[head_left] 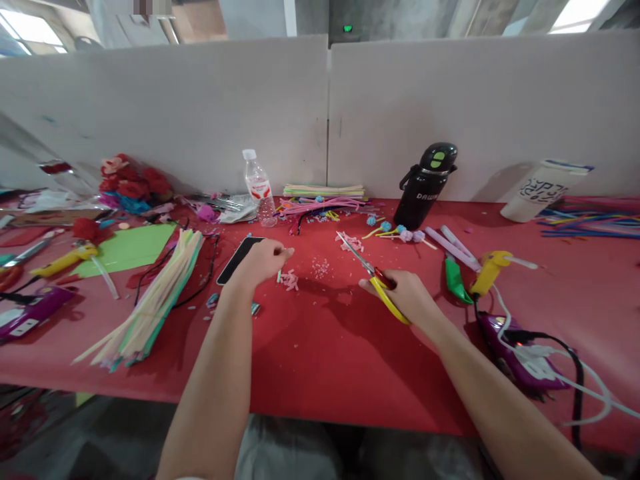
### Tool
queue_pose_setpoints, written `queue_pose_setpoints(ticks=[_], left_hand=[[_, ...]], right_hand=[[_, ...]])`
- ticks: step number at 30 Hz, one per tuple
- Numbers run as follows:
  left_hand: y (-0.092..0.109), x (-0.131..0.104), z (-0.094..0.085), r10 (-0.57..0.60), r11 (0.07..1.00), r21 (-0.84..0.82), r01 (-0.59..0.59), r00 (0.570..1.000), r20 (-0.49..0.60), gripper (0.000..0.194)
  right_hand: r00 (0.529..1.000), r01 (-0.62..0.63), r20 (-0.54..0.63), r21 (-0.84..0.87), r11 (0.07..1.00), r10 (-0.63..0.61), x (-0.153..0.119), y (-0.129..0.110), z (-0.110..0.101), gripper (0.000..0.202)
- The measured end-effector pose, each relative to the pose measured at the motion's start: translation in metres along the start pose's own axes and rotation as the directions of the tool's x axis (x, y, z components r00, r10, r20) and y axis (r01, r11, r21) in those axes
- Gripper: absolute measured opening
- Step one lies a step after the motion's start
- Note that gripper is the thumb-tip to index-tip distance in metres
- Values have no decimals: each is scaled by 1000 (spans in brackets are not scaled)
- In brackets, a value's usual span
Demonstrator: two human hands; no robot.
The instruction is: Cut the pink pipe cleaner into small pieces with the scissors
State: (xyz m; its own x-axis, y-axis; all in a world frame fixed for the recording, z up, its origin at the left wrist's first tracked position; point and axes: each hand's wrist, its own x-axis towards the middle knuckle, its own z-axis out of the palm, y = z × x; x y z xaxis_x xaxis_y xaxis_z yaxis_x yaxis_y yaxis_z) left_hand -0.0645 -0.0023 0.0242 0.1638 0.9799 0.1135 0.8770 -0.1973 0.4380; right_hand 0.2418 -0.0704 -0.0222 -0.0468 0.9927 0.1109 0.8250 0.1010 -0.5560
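My right hand (407, 293) grips scissors (376, 279) with yellow and red handles, their blades pointing up and left toward a small heap of pink cut pieces (349, 241). My left hand (263, 260) is closed, fingers curled and thumb toward the right. What it holds, if anything, is too small to make out. Just under its fingers lies another heap of pink pieces (289, 280), with a short pale green bit beside it. Between the hands are fine pink scraps (321, 268). A black phone (235, 261) is partly behind my left hand.
Left lie a bundle of pale pipe cleaners (155, 300), green sheet (133, 248) and yellow glue gun (65, 260). A plastic bottle (260, 190) and black flask (425, 187) stand at the back. Right are another yellow glue gun (490, 272) and a corded purple power strip (523, 357).
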Motion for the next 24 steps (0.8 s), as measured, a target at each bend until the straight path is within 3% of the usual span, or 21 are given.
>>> queue_pose_setpoints(ticks=[4, 7, 9, 11, 16, 24], left_hand=[[21, 14, 10, 16, 1000, -21, -17, 997, -80, 47], [42, 40, 29, 81, 997, -10, -81, 997, -11, 36], [53, 61, 45, 61, 998, 10, -61, 997, 49, 17], [60, 81, 61, 58, 998, 19, -60, 996, 68, 14], [61, 112, 91, 53, 998, 36, -57, 994, 96, 17], [59, 119, 110, 10, 999, 38, -14, 994, 105, 15]], right_hand=[[996, -54, -68, 24, 998, 55, 2, -2, -4, 50], [994, -64, -87, 62, 996, 69, 3, -1, -6, 50], [993, -70, -92, 81, 994, 77, 4, -1, -7, 50], [991, -78, -99, 96, 992, 87, 5, 0, -8, 51], [988, -100, -109, 108, 989, 111, 6, 1, -10, 52], [987, -104, -114, 105, 989, 115, 7, 2, -8, 56]])
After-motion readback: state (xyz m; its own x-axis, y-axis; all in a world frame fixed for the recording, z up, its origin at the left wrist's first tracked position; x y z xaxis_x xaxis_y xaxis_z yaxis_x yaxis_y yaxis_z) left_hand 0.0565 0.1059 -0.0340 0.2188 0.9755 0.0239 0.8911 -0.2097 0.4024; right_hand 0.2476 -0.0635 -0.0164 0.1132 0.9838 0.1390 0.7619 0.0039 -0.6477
